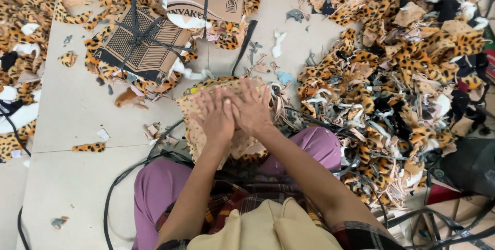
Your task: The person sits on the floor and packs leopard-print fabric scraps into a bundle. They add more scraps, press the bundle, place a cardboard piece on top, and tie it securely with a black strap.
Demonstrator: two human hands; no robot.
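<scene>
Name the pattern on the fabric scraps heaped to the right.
Leopard print, orange-tan with black spots, on the fabric scraps; head view.

Two hands, two tied bundles, one big scrap heap.
One left hand (215,115) and one right hand (252,106); two strapped cardboard-topped bundles (144,46) toward the floor's (72,178) far edge; one heap of leopard-print scraps (397,90) along its right edge.

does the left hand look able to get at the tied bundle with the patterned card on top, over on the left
Probably yes. The left hand lies flat on the fabric stack in the lap, holding nothing, and only bare floor with small scraps separates it from the tied bundle, though it looks like a forward stretch.
</scene>
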